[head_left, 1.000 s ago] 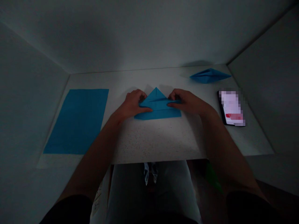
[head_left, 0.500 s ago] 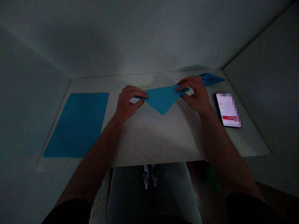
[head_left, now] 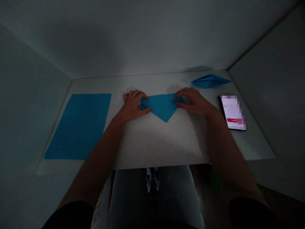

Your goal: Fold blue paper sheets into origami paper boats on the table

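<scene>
A folded sheet of blue paper (head_left: 163, 105) lies in the middle of the white table, one point facing me and a straight edge along the far side. At its left end, my left hand (head_left: 133, 105) grips it, thumb near and fingers beyond. My right hand (head_left: 192, 101) has the right end the same way, fingertips and thumb on the paper. Both ends look bent inward between the fingers, and the hands partly hide them.
A flat blue sheet (head_left: 79, 125) lies at the left. At the back right is a folded blue paper boat (head_left: 211, 81). A lit phone (head_left: 232, 112) rests near the right edge. Walls enclose the table (head_left: 157, 149) at the back and sides.
The folded paper has come slightly nearer and lower onto the table. Both ends, which stuck out sideways, are now bent inward. My right hand has moved left, uncovering the paper boat.
</scene>
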A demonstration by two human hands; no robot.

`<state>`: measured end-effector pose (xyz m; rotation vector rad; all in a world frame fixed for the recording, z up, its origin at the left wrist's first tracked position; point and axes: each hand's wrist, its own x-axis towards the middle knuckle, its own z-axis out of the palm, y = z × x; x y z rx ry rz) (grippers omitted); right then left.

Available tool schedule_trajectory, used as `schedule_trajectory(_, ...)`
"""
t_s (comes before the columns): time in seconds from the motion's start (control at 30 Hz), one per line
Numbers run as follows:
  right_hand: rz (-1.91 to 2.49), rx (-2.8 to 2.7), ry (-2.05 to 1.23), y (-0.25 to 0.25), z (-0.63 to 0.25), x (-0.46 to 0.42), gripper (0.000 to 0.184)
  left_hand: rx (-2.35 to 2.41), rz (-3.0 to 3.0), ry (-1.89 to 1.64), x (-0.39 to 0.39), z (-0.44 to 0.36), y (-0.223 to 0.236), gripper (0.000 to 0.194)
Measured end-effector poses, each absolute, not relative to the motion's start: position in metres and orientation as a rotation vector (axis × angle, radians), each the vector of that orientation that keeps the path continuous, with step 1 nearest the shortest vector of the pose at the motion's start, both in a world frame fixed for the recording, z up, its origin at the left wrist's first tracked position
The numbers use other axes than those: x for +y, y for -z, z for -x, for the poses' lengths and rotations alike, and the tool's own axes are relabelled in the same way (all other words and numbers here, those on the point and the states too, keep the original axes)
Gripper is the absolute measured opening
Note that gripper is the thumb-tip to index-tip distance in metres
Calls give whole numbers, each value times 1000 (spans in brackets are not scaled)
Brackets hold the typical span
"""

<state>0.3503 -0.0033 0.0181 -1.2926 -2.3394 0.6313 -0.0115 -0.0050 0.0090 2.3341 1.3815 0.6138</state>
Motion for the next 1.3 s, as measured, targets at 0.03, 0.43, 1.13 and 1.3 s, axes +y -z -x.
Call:
schedule_trajectory(0.03,1305,-2327,-616,-18,-347,-4,47,1384,-2336,-601,-5,13,-8,51)
schedule_trajectory(0.43,1400,-2340,-554,9,-340,-1,90,1608,-2224,-515,3,23,3,76)
schedule_trajectory(1.13,1381,-2338,-646,2,-342,-2,70,1412,-2198,-512,2,20,0,65)
schedule_trajectory(1.3,1419,-2276,-642,4,-343,-1,95,1300,-1966,-590,1,18,-1,60)
